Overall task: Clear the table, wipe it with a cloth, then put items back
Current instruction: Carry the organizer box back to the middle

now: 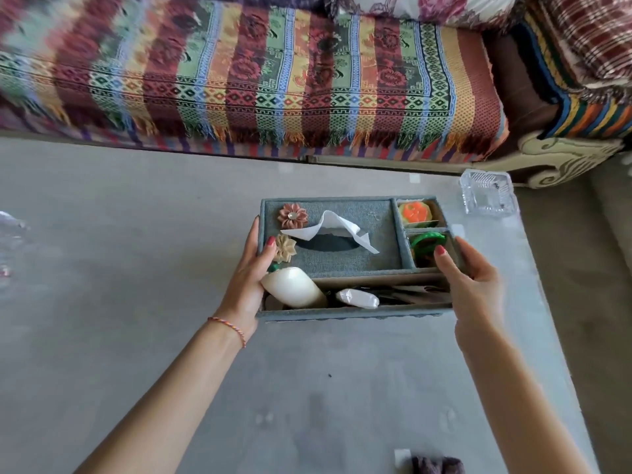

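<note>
A grey-blue fabric tissue box organiser (342,260) sits on the grey table (136,268), toward its far right. A white tissue (330,230) sticks out of its slot, and two fabric flowers decorate its left side. Its compartments hold an orange item (412,211), a green ring (427,241), a white bottle (294,288) and a small white packet (357,298). My left hand (251,278) grips the box's left side. On the opposite side, my right hand (470,278) clasps the right wall, thumb inside the green ring's compartment. A dark cloth (437,466) lies at the table's near edge.
A clear glass ashtray (487,196) stands at the table's far right corner. A sofa with a striped woven cover (239,80) runs along the far side. Something clear and blurred shows at the left edge (10,234). The floor drops away past the table's right edge.
</note>
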